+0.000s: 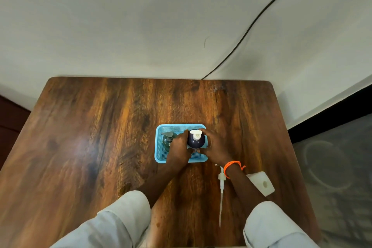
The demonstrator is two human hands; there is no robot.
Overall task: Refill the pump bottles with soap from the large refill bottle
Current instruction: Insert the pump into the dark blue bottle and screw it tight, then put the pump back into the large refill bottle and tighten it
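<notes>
On the wooden surface sits a blue mesh basket. Near the surface's right edge lies a white refill bottle, partly hidden by the right forearm. Both hands, left hand and right hand, grasp the dark pump bottle standing in the basket beside a clear pump bottle. A loose white pump lies near the right wrist.
</notes>
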